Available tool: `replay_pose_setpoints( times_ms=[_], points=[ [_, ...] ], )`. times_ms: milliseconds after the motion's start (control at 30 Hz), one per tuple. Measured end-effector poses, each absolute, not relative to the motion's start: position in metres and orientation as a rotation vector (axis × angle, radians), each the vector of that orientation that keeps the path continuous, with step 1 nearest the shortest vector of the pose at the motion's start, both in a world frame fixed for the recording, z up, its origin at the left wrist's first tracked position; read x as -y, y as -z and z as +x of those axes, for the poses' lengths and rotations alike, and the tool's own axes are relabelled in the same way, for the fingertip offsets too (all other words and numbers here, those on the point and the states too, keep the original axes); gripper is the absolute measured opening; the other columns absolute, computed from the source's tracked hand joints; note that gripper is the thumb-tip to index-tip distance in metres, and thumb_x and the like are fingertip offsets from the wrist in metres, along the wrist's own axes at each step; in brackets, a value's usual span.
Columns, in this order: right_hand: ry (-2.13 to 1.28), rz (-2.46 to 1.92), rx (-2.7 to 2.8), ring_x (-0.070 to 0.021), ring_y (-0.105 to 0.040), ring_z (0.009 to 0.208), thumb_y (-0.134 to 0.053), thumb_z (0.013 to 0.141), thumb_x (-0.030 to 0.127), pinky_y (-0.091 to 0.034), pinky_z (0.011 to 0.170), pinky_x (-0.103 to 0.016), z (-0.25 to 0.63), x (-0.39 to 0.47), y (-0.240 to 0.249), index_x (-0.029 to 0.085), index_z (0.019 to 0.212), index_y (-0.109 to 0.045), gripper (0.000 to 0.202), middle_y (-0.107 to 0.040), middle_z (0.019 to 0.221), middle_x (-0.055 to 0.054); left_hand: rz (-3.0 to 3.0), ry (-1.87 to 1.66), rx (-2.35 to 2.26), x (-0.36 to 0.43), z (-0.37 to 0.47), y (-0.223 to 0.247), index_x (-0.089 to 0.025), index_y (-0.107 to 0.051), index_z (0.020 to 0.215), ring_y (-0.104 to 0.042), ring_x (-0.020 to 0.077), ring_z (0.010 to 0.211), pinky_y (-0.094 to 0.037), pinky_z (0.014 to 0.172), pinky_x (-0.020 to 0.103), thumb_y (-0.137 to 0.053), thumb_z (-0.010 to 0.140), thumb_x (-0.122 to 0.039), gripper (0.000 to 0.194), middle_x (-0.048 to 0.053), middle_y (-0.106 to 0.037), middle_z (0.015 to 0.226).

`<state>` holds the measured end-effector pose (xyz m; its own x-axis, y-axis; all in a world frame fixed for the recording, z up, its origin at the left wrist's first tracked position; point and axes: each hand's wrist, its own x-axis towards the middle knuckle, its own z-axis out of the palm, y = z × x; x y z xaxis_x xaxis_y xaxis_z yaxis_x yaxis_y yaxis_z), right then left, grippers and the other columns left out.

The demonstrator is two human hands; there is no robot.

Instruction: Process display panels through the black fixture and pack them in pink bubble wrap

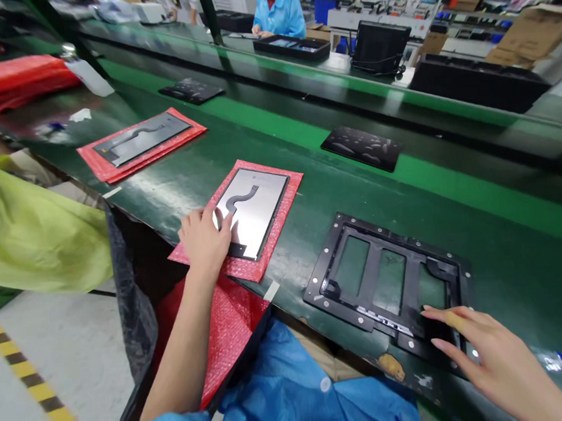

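My left hand [206, 241] lies over the left edge of a silvery display panel [259, 202] with a curved grey ribbon cable [241, 199]. Its thumb and forefinger are apart at the panel's surface, and the other fingers are bent and partly hidden. Under the panel is a red bubble-wrap bag [247, 269]. My right hand [486, 347] is at the near right corner of a black frame-shaped fixture [352, 312], thumb and forefinger spread apart. The fixture has metal studs round its rim and crossbars over rectangular openings.
Another panel [146, 135] lies on red wrap to the left. Dark sheets [361, 147] lie on the green strip. Red bubble wrap [226, 325] fills a black bag below the bench edge. A person in blue [282, 9] sits opposite; yellow-green clothing [33, 217] shows at left.
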<state>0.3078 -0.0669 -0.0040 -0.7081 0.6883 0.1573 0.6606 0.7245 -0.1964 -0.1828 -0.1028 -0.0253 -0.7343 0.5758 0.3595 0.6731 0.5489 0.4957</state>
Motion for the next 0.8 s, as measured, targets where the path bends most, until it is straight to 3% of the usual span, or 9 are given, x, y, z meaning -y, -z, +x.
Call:
replay_pose_setpoints(
  times_ms=[100, 200, 367, 500, 600, 700, 800],
  points=[
    [-0.267, -1.141, 2.683, -0.0241, -0.076, 0.092, -0.045, 0.102, 0.048, -0.062, 0.081, -0.039, 0.308, 0.069, 0.005, 0.027, 0.115, -0.074, 0.038, -0.078, 0.107, -0.007, -1.1, 0.641, 2.692, 0.086, -0.18, 0.025, -0.014, -0.068, 0.117, -0.05, 0.0475, 0.125, -0.037, 0.103, 0.06, -0.054, 0.091, -0.044, 0.042, 0.025, -0.06, 0.126],
    [-0.315, -1.227, 2.621, -0.0245, -0.075, 0.096, -0.046, 0.101, 0.049, -0.06, 0.082, -0.039, 0.305, 0.069, 0.006, 0.027, 0.116, -0.073, 0.038, -0.078, 0.11, -0.007, -1.116, 0.625, 2.688, 0.079, -0.186, 0.027, -0.009, -0.064, 0.118, -0.048, 0.0496, 0.126, -0.034, 0.104, 0.062, -0.054, 0.091, -0.045, 0.045, 0.029, -0.059, 0.125],
    [-0.259, -1.26, 2.462, -0.024, -0.073, 0.098, -0.047, 0.102, 0.047, -0.058, 0.082, -0.038, 0.297, 0.061, 0.006, 0.026, 0.114, -0.072, 0.035, -0.078, 0.112, -0.005, -1.058, 0.874, 2.681, 0.075, -0.205, 0.022, -0.018, -0.06, 0.094, -0.051, 0.0486, 0.125, -0.03, 0.108, 0.062, -0.072, 0.08, -0.049, 0.036, 0.025, -0.065, 0.112],
    [-0.233, -1.269, 2.32, -0.023, -0.073, 0.098, -0.05, 0.101, 0.047, -0.056, 0.082, -0.037, 0.292, 0.053, -0.002, 0.026, 0.112, -0.072, 0.032, -0.078, 0.111, -0.004, -1.03, 0.998, 2.735, 0.079, -0.21, 0.0, -0.022, -0.05, 0.071, -0.057, 0.0399, 0.119, -0.036, 0.105, 0.054, -0.075, 0.077, -0.049, 0.037, 0.007, -0.059, 0.08],
    [-0.198, -1.273, 2.194, -0.0228, -0.073, 0.096, -0.054, 0.1, 0.046, -0.055, 0.082, -0.036, 0.286, 0.051, -0.006, 0.026, 0.108, -0.073, 0.029, -0.079, 0.108, -0.003, -1.001, 1.317, 2.884, 0.084, -0.211, -0.021, -0.02, -0.047, 0.061, -0.063, 0.0253, 0.089, -0.046, 0.083, 0.036, -0.075, 0.077, -0.039, 0.037, -0.002, -0.043, 0.059],
    [-0.236, -1.234, 2.105, -0.0216, -0.074, 0.094, -0.059, 0.099, 0.04, -0.055, 0.083, -0.035, 0.278, 0.054, -0.009, 0.025, 0.101, -0.074, 0.022, -0.079, 0.105, -0.003, -0.917, 1.642, 2.883, 0.092, -0.209, -0.04, -0.02, -0.048, 0.067, -0.049, 0.0117, 0.056, -0.039, 0.056, 0.023, -0.07, 0.081, -0.037, 0.031, -0.007, -0.039, 0.052],
    [-0.284, -1.184, 2.023, -0.0205, -0.075, 0.091, -0.061, 0.098, 0.033, -0.057, 0.082, -0.033, 0.265, 0.06, -0.014, 0.025, 0.099, -0.074, 0.015, -0.079, 0.102, -0.003, -0.931, 2.052, 2.67, 0.099, -0.194, -0.054, -0.022, -0.046, 0.082, -0.054, 0.0091, 0.056, -0.045, 0.055, 0.02, -0.072, 0.079, -0.039, 0.031, -0.009, -0.054, 0.062]
  ],
)
